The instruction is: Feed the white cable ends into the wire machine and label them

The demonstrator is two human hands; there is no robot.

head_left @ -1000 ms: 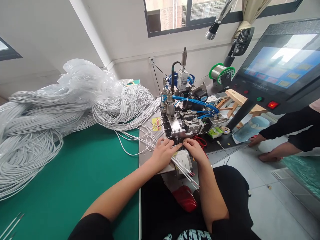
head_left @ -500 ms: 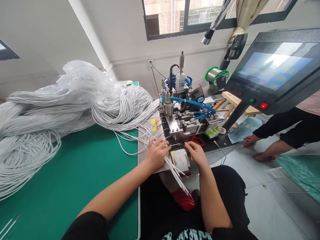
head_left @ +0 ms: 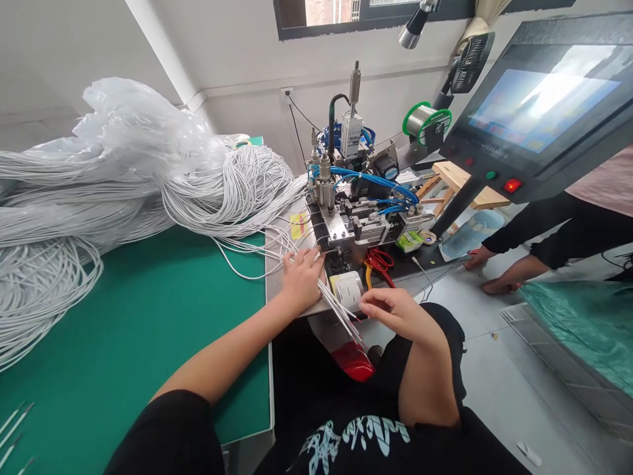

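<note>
My left hand [head_left: 302, 280] lies over a bundle of white cables [head_left: 337, 305] at the machine's front edge, fingers closed down on it. The stripped, reddish cable ends stick out past the hand toward my lap. My right hand [head_left: 395, 313] hovers beside those ends, thumb and fingertips pinched together; whatever sits between them is too small to make out. Just ahead of both hands is the bench machine [head_left: 341, 227] with metal cylinders and blue air hoses. A white rounded part [head_left: 349, 289] of it lies between my hands.
A large heap of white cables [head_left: 247, 191], partly under clear plastic [head_left: 143, 132], covers the green table's [head_left: 198, 316] far side. Red-handled scissors [head_left: 380, 260] lie right of the machine. A control screen [head_left: 544, 112] and solder spool [head_left: 426, 123] stand right. Another person's hand [head_left: 477, 258] is beyond.
My right hand has drawn back from the machine toward me, down to the cable ends. The left hand stays on the bundle. The view has tilted down.
</note>
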